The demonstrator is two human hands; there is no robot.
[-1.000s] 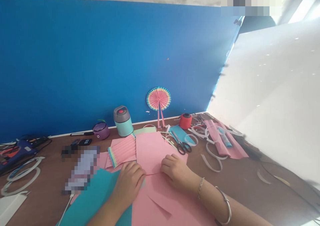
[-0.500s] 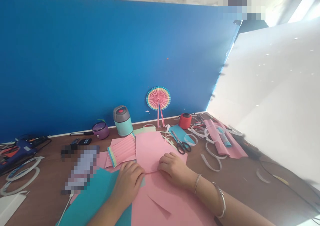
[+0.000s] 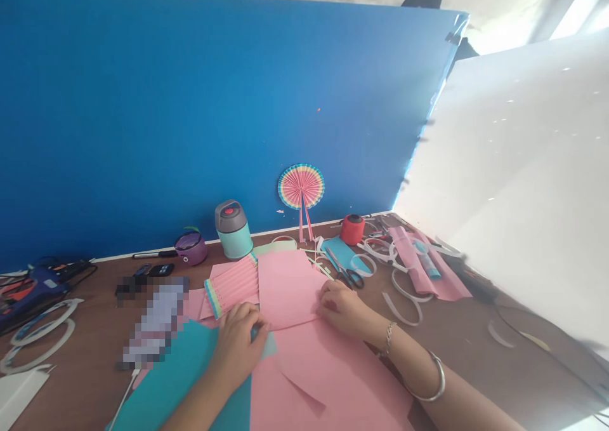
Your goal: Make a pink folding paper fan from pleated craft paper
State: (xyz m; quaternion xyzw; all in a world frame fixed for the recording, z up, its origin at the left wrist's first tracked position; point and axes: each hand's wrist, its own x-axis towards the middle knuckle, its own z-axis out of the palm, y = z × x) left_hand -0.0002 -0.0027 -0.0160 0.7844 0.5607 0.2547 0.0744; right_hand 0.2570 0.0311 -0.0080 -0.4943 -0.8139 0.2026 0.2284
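Note:
A pink sheet of paper (image 3: 290, 285), its near edge a fold, lies in front of me on larger pink paper (image 3: 361, 374). My left hand (image 3: 240, 339) is at its lower left corner, thumb and forefinger curled together there. My right hand (image 3: 345, 307) has its fingers closed at the lower right edge of the same sheet; its fingertips are partly hidden. Left of the sheet rests a pleated pink paper piece (image 3: 233, 285) with blue and yellow edging. A teal sheet (image 3: 166, 367) extends under my left forearm.
A round pleated fan (image 3: 301, 186) leans on the blue board (image 3: 190, 101). Scissors (image 3: 349, 275), a red container (image 3: 352, 231) and white strips (image 3: 404, 313) lie to the right. A teal flask (image 3: 235, 237), a purple pot (image 3: 191, 248) and a glue gun (image 3: 40, 288) stand left.
My right hand has slid right and slightly up along the sheet's near edge. My left hand has shifted slightly left, with a gap now showing between thumb and forefinger.

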